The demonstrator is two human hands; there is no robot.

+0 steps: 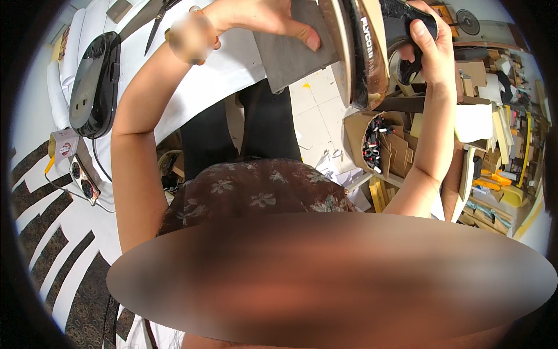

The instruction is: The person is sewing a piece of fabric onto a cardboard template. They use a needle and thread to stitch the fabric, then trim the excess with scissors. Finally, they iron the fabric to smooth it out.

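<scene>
Right grip (437, 55) holding iron (367, 72); left grip (267, 16) unclear, thumb spread over grey cloth (285, 61)

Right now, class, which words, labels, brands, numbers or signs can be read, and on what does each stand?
Iron: pale lettering along its dark side; I won't copy or name it.
Box: red print, too small to read.
I can make out no other lettering.

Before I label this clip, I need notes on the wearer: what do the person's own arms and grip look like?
The left arm and right arm show no sleeves. A bracelet of rounded brown and amber beads circles the left wrist, partly blurred. The left grip and right grip are ungloved, with no cables or markings visible.
</scene>
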